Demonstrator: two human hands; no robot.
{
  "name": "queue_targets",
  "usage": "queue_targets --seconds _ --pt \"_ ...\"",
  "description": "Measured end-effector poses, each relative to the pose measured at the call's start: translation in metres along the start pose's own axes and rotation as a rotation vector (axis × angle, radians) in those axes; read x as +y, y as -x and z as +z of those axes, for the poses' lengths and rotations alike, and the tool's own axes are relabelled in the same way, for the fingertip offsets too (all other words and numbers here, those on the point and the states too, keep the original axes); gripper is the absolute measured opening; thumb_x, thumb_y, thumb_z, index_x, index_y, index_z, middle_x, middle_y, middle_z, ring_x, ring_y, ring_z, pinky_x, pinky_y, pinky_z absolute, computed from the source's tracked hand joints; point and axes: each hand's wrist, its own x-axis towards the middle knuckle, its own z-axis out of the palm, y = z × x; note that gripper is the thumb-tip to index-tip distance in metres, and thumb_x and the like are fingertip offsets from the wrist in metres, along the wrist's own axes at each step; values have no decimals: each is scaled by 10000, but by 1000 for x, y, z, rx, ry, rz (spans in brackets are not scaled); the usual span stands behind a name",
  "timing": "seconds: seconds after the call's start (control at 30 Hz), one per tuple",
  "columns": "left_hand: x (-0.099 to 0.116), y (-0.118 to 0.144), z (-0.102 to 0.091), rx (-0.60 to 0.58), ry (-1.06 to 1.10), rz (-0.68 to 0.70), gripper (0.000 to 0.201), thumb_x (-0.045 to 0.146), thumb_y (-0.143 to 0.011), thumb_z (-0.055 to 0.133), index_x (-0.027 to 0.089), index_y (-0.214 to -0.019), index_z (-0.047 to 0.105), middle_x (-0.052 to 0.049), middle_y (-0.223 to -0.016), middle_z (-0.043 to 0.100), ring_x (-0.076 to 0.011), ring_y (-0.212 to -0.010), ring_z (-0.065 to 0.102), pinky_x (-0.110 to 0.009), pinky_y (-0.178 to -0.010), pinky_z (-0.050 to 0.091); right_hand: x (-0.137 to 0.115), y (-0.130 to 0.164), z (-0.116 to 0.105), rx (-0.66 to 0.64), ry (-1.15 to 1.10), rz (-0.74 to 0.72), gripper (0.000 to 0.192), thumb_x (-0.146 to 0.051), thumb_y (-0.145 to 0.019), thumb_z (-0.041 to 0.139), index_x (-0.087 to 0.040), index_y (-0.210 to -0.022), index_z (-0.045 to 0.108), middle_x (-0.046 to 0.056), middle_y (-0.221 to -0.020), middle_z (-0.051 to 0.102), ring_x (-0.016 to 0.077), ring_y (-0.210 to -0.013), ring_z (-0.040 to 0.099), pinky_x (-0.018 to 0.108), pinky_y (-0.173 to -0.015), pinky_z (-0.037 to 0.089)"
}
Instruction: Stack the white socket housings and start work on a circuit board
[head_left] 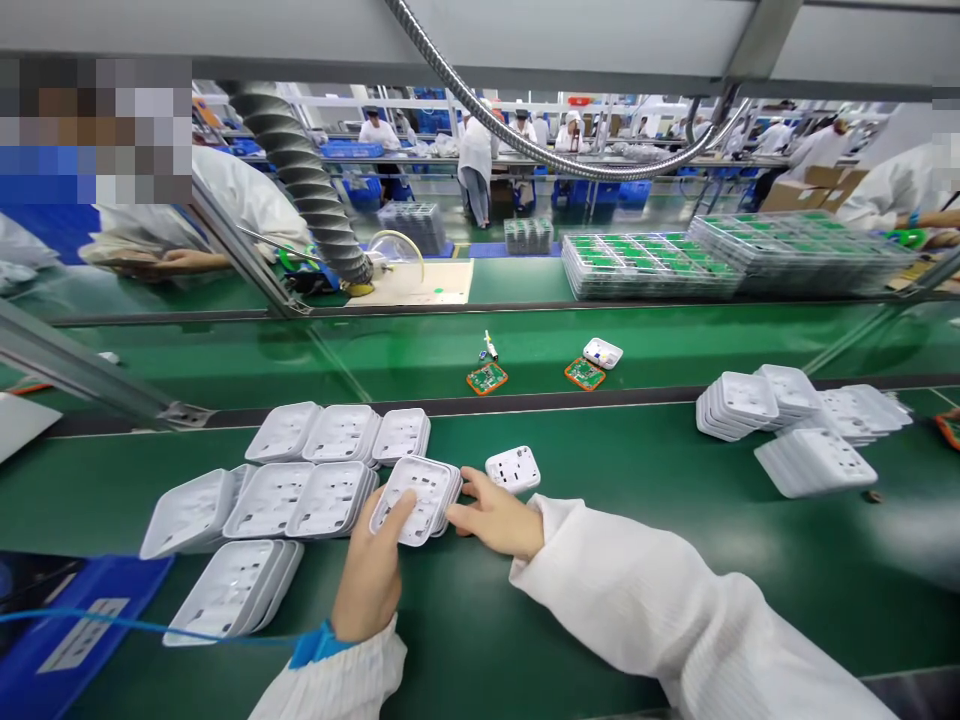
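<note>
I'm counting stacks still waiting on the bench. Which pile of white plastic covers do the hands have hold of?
The small stack at the right end of the near group: left hand and right hand both grip it; the other piles lie untouched.

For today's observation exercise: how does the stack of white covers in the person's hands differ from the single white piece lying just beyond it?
The stack of covers is several nested shells, hollow side up, held by the left hand and right hand. The single piece lies alone, untouched, smaller, showing dark openings. Both are white plastic on the green belt.
</note>
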Motion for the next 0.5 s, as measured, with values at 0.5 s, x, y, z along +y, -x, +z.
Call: queue_targets --seconds 0.5 --pt "-22 2 -8 119 -180 -123 640 593 -805 467 320 -1366 325 -47 -1373 459 -305 -1238 456 -433 -971 450 -44 -200 -77 631 914 49 719 -401 -563 815 -85 -1118 482 166 -1111 552 328 -1054 469 493 -871 382"
